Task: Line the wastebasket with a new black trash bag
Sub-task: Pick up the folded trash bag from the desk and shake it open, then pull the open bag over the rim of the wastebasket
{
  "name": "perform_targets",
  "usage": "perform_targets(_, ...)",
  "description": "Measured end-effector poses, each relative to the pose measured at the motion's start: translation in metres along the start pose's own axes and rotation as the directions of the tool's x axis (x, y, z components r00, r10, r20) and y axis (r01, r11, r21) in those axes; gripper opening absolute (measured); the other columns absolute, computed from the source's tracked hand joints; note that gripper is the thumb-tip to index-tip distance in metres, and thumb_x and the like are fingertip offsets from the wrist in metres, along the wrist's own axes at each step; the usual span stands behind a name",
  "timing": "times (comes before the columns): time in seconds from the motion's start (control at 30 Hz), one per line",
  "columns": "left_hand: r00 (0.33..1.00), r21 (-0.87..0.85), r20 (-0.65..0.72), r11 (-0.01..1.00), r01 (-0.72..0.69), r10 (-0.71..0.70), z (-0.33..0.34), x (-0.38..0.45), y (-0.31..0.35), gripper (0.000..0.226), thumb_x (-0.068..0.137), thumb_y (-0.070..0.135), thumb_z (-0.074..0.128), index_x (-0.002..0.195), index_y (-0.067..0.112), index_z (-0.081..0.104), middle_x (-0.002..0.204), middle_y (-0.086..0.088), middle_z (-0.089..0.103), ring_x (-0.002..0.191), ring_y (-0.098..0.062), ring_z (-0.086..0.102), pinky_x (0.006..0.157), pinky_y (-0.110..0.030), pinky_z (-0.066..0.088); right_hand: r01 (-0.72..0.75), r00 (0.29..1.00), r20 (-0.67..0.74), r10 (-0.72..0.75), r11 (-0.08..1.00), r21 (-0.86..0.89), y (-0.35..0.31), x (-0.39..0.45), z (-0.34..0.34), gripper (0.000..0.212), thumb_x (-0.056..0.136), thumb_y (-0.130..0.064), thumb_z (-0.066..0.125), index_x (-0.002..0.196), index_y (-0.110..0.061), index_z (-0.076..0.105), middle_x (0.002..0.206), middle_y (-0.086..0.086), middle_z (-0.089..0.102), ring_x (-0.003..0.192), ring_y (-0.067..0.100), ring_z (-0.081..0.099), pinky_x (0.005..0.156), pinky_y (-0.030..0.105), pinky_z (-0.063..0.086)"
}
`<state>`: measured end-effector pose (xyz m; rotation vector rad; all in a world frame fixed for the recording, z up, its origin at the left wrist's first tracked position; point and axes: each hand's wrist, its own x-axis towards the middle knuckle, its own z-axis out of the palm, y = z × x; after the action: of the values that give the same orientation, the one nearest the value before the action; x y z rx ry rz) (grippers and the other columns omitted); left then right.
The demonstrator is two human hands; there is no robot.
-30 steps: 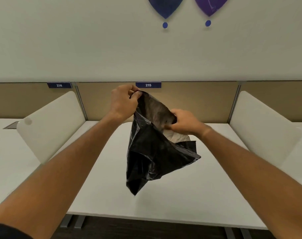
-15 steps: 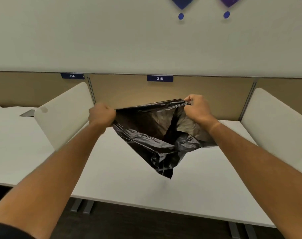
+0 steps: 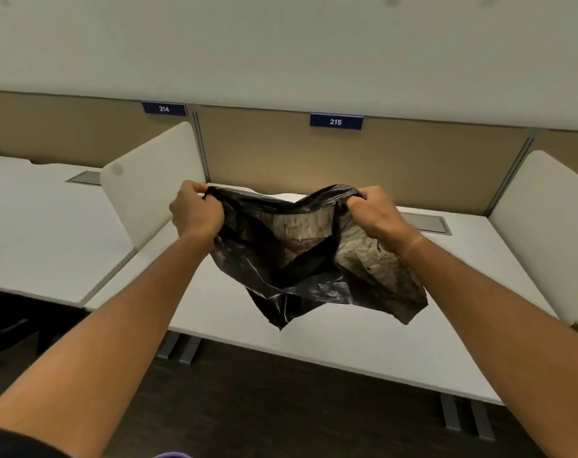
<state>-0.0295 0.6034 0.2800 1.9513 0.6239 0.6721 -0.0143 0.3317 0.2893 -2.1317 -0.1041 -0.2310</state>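
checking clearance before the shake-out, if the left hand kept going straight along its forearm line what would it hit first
Probably the tan back partition behind the desk. The left hand, gripping the black trash bag, points forward and up over the desktop; the white side divider sits just left. Depth is unclear.

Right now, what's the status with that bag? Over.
Left hand and right hand both gripping the black trash bag rim, mouth spread open above the desk. No wastebasket in view. Nothing obstructing.

Both bare forearms extended forward, left hand (image 3: 197,214) fisted, fingers curled; right hand (image 3: 375,214) likewise fisted
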Motion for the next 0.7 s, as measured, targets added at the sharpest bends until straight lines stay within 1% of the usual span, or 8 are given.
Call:
perform_targets(0.1,0.990,0.145,-0.029,0.980,-0.133,0.138,-0.026,-0.007,-0.016,0.023,0.094,0.023,0.054,0.112,0.015,0.064,0.110,-0.012,0.068,0.095,-0.029,0.062,0.083,-0.038,0.052,-0.048,0.998,0.027,0.048,0.999,-0.010,-0.001,-0.007,0.019,0.021,0.077,-0.016,0.048,0.068,-0.004,0.062,0.051,-0.005,0.045,0.045,0.013,0.036,0.043,0.025,0.026)
perform_targets(0.17,0.981,0.196,-0.043,0.965,-0.176,0.188,-0.046,-0.013,-0.027,0.024,0.093,0.027,0.052,0.108,0.015,0.067,0.103,-0.011,0.069,0.087,-0.026,0.058,0.075,-0.034,0.046,-0.046,0.998,0.028,0.047,0.999,-0.022,-0.003,-0.014,0.032,0.020,0.075,-0.015,0.047,0.067,-0.005,0.061,0.052,-0.003,0.047,0.046,0.015,0.038,0.042,0.025,0.026)
perform_targets(0.23,0.979,0.262,-0.037,0.947,-0.186,0.202,-0.067,-0.020,-0.042,0.025,0.091,0.030,0.051,0.101,0.016,0.069,0.097,-0.012,0.069,0.085,-0.029,0.058,0.071,-0.033,0.042,-0.038,0.998,0.042,0.039,0.999,-0.032,-0.004,-0.022,0.046,0.019,0.074,-0.015,0.046,0.065,-0.007,0.060,0.054,-0.001,0.049,0.046,0.016,0.039,0.042,0.024,0.027)
perform_targets(0.37,0.990,0.342,-0.053,0.934,-0.106,0.132,-0.106,-0.039,-0.080,0.024,0.088,0.034,0.049,0.085,0.017,0.066,0.088,-0.011,0.064,0.087,-0.037,0.060,0.068,-0.035,0.043,-0.053,0.989,0.140,0.055,0.998,-0.022,0.002,-0.042,0.083,0.021,0.075,-0.017,0.044,0.075,-0.003,0.061,0.064,0.005,0.055,0.051,0.019,0.044,0.043,0.023,0.029)
perform_targets(0.47,0.992,0.406,-0.093,0.913,-0.040,0.085,-0.133,-0.056,-0.113,0.028,0.089,0.038,0.048,0.086,0.018,0.066,0.090,-0.012,0.066,0.087,-0.038,0.062,0.067,-0.037,0.047,-0.051,0.971,0.234,0.054,0.999,-0.019,0.008,-0.062,0.115,0.017,0.077,-0.019,0.043,0.075,-0.008,0.056,0.070,0.006,0.056,0.055,0.019,0.047,0.043,0.024,0.030)
perform_targets(0.53,0.991,0.433,-0.130,0.901,0.017,0.044,-0.150,-0.069,-0.136,0.029,0.088,0.041,0.047,0.085,0.019,0.066,0.089,-0.012,0.066,0.085,-0.038,0.062,0.069,-0.041,0.051,-0.044,0.953,0.298,0.044,0.999,-0.006,0.012,-0.078,0.138,0.015,0.079,-0.020,0.043,0.073,-0.009,0.052,0.066,0.005,0.052,0.051,0.018,0.041,0.040,0.022,0.027)
perform_targets(0.63,0.982,0.442,-0.187,0.891,0.101,-0.018,-0.177,-0.089,-0.173,0.025,0.090,0.041,0.048,0.080,0.022,0.062,0.078,-0.003,0.058,0.077,-0.031,0.056,0.066,-0.038,0.042,-0.052,0.915,0.401,0.044,0.999,0.008,0.015,-0.104,0.173,0.014,0.081,-0.019,0.044,0.072,-0.012,0.052,0.061,0.006,0.046,0.046,0.017,0.032,0.034,0.019,0.020)
perform_targets(0.7,0.977,0.461,-0.208,0.876,0.140,-0.047,-0.196,-0.101,-0.199,0.029,0.091,0.040,0.047,0.073,0.020,0.056,0.072,-0.001,0.055,0.074,-0.031,0.054,0.064,-0.037,0.037,-0.047,0.888,0.457,0.050,0.999,-0.019,0.014,-0.123,0.198,0.014,0.080,-0.017,0.043,0.069,-0.012,0.050,0.059,0.004,0.046,0.046,0.016,0.033,0.034,0.019,0.022)
